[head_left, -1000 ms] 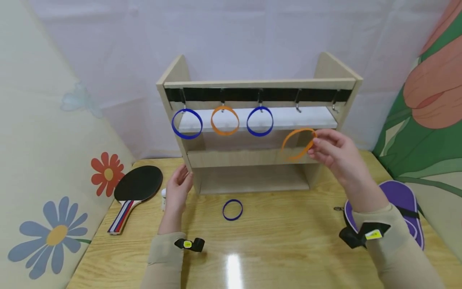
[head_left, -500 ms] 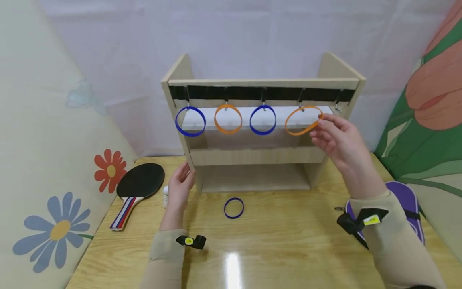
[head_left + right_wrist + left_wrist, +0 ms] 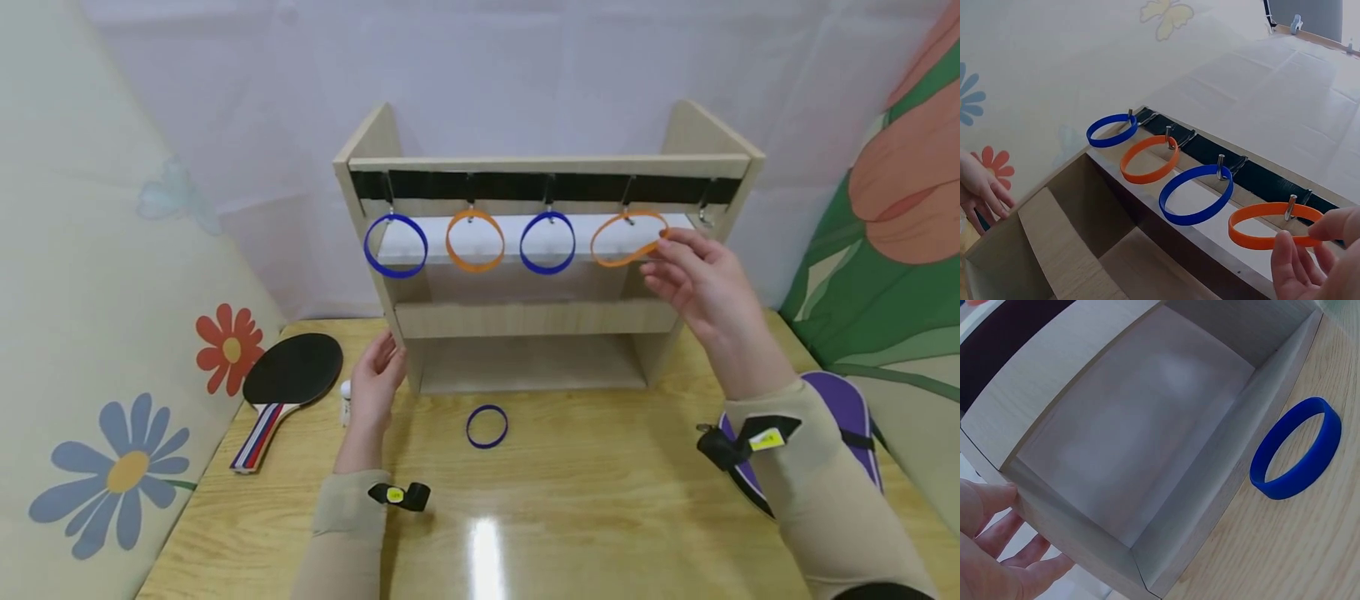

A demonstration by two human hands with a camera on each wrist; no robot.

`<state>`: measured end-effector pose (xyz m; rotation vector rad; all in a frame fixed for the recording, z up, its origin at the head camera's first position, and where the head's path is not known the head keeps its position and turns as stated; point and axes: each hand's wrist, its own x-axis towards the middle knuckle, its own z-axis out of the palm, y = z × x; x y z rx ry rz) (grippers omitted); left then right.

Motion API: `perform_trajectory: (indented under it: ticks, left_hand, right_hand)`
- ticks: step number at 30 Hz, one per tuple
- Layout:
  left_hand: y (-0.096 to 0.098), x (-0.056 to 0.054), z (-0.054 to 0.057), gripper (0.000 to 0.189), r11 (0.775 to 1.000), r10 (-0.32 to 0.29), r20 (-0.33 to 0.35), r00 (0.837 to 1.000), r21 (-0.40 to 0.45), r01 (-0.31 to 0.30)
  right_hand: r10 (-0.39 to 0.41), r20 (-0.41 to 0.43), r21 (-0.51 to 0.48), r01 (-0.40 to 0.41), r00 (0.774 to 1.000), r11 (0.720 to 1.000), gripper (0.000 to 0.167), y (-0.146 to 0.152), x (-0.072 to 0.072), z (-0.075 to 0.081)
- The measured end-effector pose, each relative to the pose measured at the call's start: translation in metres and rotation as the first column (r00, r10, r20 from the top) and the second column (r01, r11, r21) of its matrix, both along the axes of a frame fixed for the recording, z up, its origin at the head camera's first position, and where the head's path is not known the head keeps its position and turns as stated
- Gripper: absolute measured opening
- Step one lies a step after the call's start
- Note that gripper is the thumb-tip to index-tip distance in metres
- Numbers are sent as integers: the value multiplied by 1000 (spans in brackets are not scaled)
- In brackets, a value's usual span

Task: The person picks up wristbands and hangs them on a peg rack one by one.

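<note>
My right hand pinches the right side of an orange wristband between thumb and fingers. In the right wrist view the fourth metal hook on the black strip passes inside this band's loop. To its left hang a blue wristband, another orange wristband and a second blue wristband, each on its own hook. My left hand touches the left side of the wooden shelf, fingers fairly straight. A further blue wristband lies on the table in front of the shelf.
The fifth hook, at the far right, carries no band. On the left lie a table tennis paddle and a small white bottle, partly behind my left hand. A purple case sits at right, partly under my forearm.
My right hand has raised the orange wristband from below the strip up to the fourth hook, which now stands inside its loop. The left hand has stayed at the shelf's side.
</note>
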<state>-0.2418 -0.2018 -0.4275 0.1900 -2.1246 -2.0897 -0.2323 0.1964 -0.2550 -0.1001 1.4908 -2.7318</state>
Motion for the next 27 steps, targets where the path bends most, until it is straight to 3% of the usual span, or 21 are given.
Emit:
perform_trajectory:
  ticks: [5,16,22,27]
  left_hand:
    - [1,0,1,51,1000,7,-6,1000,1,-7]
    - [2,2,3,50,1000,11,1,1000,4,-11]
    - [2,3,4,51,1000,8,1,1000,13,-8]
    - [2,3,6,52,1000,-3,11,1000,12,2]
  right_hand:
    - [11,8,7,-11,1000,1000,21,-1,-5,-3]
    - [37,15,117,-38,999,992,25,-1,-9,-7]
    - [17,36,241,-25,999,970,33,-1,-6,-13]
    - [28,28,288,-35,999,957,24,-2,-5,-26]
